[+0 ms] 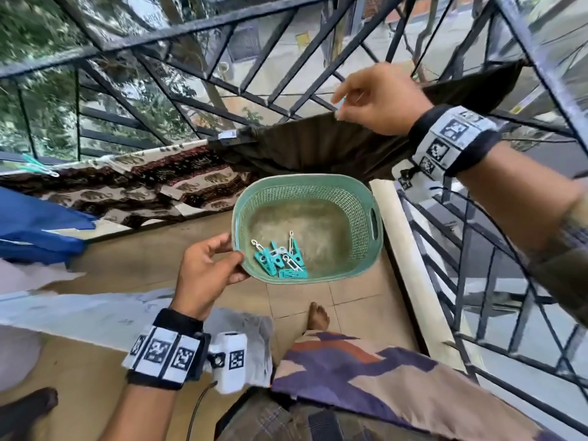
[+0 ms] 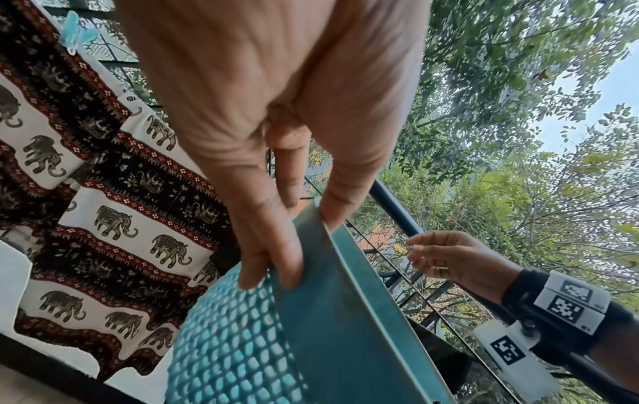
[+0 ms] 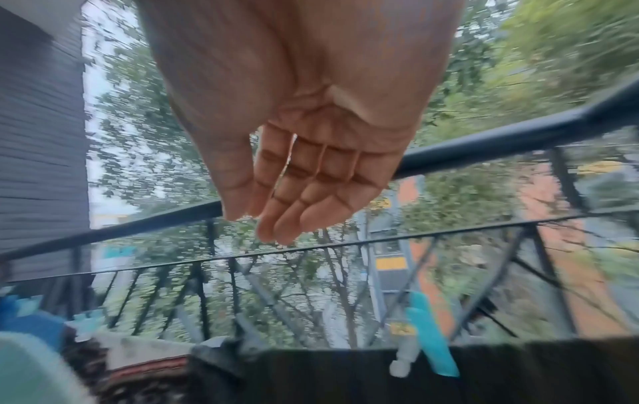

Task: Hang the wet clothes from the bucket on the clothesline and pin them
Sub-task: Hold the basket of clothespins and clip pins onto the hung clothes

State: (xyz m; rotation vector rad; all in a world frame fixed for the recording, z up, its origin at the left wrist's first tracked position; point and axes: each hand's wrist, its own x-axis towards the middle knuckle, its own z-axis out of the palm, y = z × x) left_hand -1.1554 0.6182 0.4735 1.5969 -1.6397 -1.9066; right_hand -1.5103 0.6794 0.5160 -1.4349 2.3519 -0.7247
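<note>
basket [image 1: 362, 214] green | pegs [image 1: 280, 259] teal | hung cloth [image 1: 178, 183] elephant print | garment [image 1: 334, 148] dark brown

Clothesline [image 1: 288, 96] runs along the black railing [image 1: 178, 30]. Dark brown cloth [image 1: 318, 148] hangs over it w/ a teal peg [image 3: 430, 339] clipped on its top edge. Left of that, elephant-print cloth [image 1: 152, 183] draped over the line, pale peg [image 1: 38, 165] at its far end. Tiled floor [image 1: 359, 297] below; a bare foot [image 1: 318, 315] stands on it
</note>
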